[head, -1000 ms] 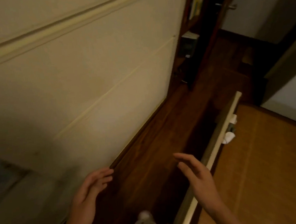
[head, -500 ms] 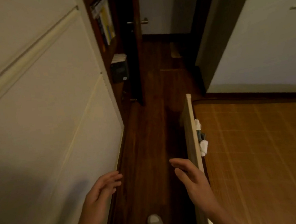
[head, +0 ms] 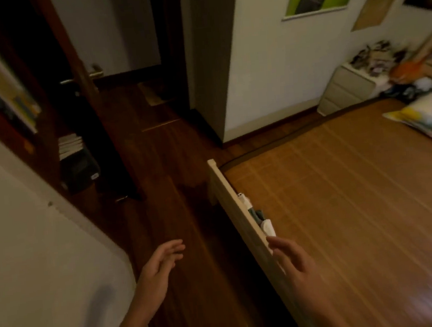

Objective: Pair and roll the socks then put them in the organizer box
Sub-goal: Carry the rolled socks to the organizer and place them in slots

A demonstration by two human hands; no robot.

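Change: the view swings away from the white wardrobe (head: pixel 34 260) and over to the bed. Much more of the room past the fingertips shows than a moment ago.
What it means: the socks come close to the right fingers. The job is just starting; nothing is paired or rolled yet.
Wardrobe: one, on the outer side of the left fingers, near them but not touching.
Mat: one brown mat (head: pixel 359 215) on the bed, spread out beyond and beside the right fingers.
Bed rail: one long wooden bed rail (head: pixel 228 188), running between the two hands and on past the fingertips.
Pillow: one pillow (head: pixel 429 119), far beyond the right fingers.
Hands: two. The left hand (head: pixel 159 269) has its fingers (head: pixel 174 249) straight, a little spread, holding nothing. The right hand (head: pixel 295 261) also has straight, loose fingers and holds nothing.
Socks: the socks (head: pixel 267 227) are tucked between the rail and the mat, just ahead of the right fingertips. Two white lumps and one dark lump show, but it is blurry, so the true count may be more.
Organizer box: none in view.
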